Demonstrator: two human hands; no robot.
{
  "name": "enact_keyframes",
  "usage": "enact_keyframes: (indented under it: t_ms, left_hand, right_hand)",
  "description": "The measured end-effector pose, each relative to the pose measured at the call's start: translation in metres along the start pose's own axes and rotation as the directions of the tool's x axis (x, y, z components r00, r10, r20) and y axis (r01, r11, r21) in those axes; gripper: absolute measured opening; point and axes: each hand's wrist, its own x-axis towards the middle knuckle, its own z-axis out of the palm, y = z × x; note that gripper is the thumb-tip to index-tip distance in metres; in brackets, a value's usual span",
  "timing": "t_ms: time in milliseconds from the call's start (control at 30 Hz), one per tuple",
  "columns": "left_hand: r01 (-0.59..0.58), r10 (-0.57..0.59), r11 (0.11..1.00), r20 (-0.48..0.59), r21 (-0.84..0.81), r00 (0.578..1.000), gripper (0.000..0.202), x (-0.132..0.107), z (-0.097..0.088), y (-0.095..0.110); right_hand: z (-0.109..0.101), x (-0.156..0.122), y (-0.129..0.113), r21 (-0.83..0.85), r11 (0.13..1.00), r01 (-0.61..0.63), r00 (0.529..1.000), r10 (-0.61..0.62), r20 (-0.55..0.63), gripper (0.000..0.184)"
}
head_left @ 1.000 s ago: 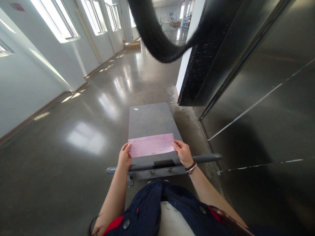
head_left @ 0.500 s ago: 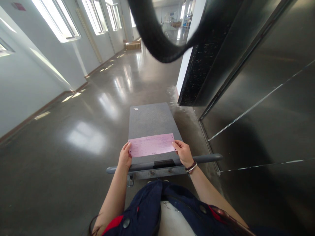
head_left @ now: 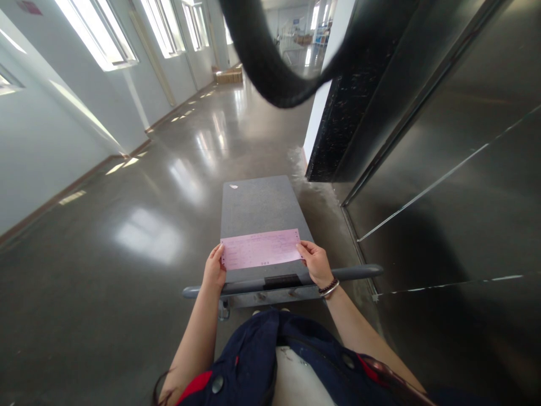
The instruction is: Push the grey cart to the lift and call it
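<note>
A pink paper form (head_left: 260, 250) with punched side edges and faint print is stretched between my two hands. My left hand (head_left: 214, 269) pinches its left edge, and my right hand (head_left: 315, 263), with bracelets at the wrist, pinches the right edge. Below and beyond the paper is a grey platform cart (head_left: 262, 206), its push handle (head_left: 359, 272) crossing in front of me under my hands. A small white scrap (head_left: 233, 186) lies near the far left corner of the cart's deck. The print on the form is too small to read.
Metal panels (head_left: 443, 186) rise close on the right, beside a dark speckled door frame (head_left: 333, 124). A white wall (head_left: 84, 129) with windows runs along the left. Cardboard boxes (head_left: 229, 76) stand far ahead on the shiny floor (head_left: 139, 237). A blurred black strap (head_left: 274, 79) hangs across the top.
</note>
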Motion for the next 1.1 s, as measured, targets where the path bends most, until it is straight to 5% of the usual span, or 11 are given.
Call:
enact_keyframes:
  t_ms: [1100]
  left_hand:
    - [0.008, -0.007, 1.0, -0.025, 0.015, 1.0, 0.012, -0.0022, 0.003, 0.0024]
  right_hand:
    - [0.0008, -0.0009, -0.0006, 0.002, 1.0, 0.016, 1.0, -0.016, 0.011, 0.042]
